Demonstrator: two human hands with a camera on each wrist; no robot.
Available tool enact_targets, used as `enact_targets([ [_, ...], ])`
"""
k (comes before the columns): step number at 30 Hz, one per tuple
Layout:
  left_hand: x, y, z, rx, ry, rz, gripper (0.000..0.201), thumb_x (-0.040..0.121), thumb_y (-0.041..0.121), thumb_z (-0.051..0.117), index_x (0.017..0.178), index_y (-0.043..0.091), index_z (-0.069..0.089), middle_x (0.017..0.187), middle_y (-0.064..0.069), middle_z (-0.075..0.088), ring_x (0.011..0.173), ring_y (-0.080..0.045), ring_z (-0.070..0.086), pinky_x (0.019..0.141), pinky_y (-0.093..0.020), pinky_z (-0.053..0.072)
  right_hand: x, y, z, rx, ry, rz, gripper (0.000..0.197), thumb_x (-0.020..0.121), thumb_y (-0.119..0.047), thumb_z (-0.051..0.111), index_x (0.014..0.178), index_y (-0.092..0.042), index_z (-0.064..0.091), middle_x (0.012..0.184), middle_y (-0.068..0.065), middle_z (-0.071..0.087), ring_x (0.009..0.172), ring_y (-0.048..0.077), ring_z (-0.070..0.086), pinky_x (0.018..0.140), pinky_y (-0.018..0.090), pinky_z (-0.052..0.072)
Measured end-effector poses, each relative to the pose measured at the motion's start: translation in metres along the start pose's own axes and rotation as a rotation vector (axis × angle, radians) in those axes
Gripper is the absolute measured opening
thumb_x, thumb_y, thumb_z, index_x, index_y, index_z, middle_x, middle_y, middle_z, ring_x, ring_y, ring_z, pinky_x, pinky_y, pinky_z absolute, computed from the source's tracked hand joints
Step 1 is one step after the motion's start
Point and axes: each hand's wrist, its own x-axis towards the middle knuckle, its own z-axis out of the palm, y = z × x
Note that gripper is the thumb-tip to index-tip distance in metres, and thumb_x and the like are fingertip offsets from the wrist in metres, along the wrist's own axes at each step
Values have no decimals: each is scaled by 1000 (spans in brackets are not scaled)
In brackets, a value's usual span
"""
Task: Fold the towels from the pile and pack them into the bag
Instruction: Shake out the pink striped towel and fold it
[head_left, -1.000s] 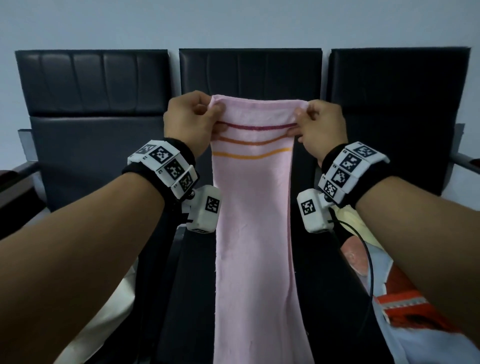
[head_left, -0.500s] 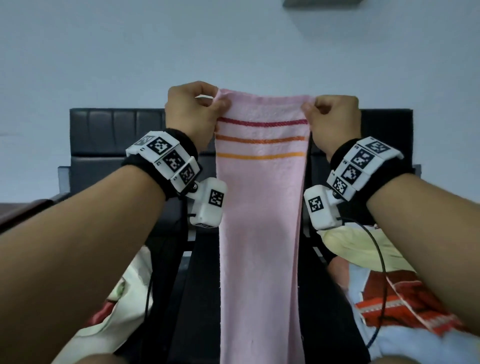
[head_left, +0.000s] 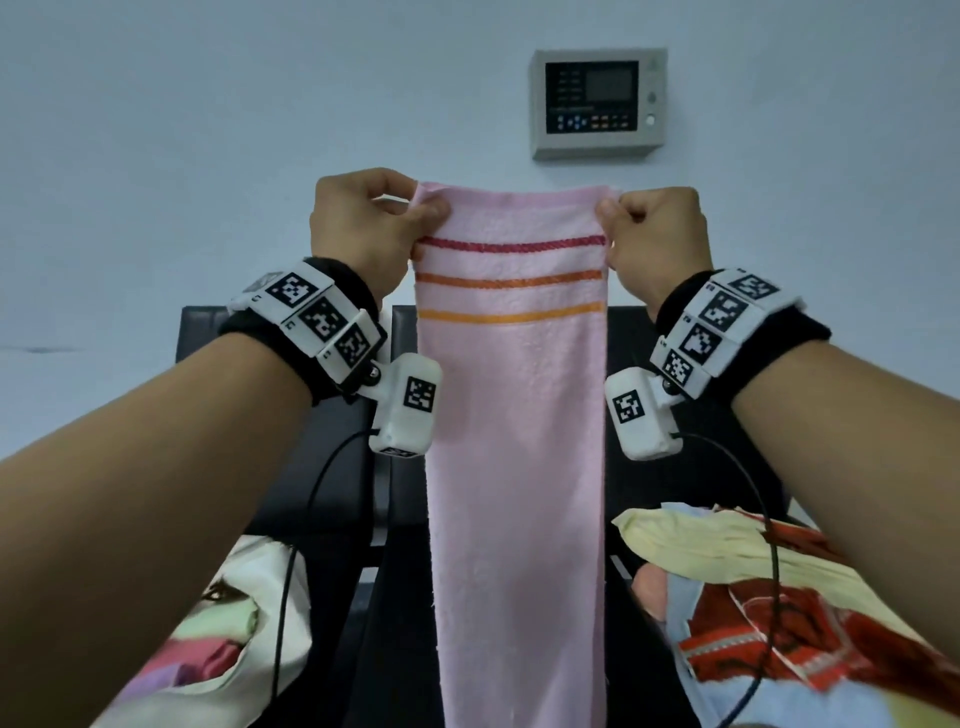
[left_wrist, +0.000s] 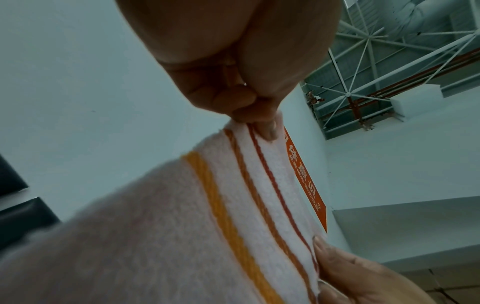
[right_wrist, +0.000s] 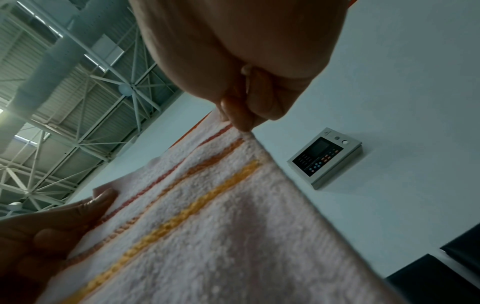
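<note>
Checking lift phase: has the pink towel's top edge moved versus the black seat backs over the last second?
Yes, upward. The pink towel top edge, once level with the black seat backs, now sits well above them, near the wall panel.

A big hall — steel roof trusses (right_wrist: 78, 115) and ducts (left_wrist: 405, 22) overhead, black seats (head_left: 675, 395), a wall panel (head_left: 597, 104).

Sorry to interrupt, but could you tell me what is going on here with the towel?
A person is holding a pink towel up by its top corners, the left hand pinching one corner and the right hand the other, so it hangs straight down in front of black chairs. It is a narrow strip, not yet folded short. A pile of other cloths lies to the right, and a white bag to the left.
</note>
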Motion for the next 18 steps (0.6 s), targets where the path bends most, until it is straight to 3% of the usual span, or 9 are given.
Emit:
enact_targets([
  [4,-4,6,-2,-15,9,-6,14,88,18,78,79,15,68,62,1,67,44,-8,55,43,-16,40,-2,-8,-4,-19,-31,-11,41,100,-26,56,77,8,59,65,10,51,60,23,53,65,45,55],
  [8,-3,6,0,-58,-4,-27,12,94,19,71,86,14,64,64,-3,65,46,-15,61,48,-25,50,-8,-14,-1,-26,-74,14,35,104,-24,49,81,1,57,70,10,58,52,16,69,46,25,49],
  [11,-5,6,2,-126,-32,-33,9,99,17,64,95,12,58,69,-3,65,56,-20,71,52,-30,55,-10,-17,6,47,-96,45,27,106,-24,44,83,-12,52,79,9,57,55,19,73,51,35,52],
  [15,-5,6,2,-144,-26,-13,11,100,18,64,96,12,56,71,-3,65,61,-21,73,53,-31,57,-10,-15,10,88,-107,55,29,107,-25,43,81,-13,50,79,8,61,57,19,73,50,33,54],
  [18,-4,7,1,-137,-21,11,11,99,16,66,93,12,57,67,-2,66,58,-19,71,52,-30,56,-9,-16,9,93,-104,47,27,107,-26,45,88,-9,55,82,12,63,56,18,73,51,34,54],
])
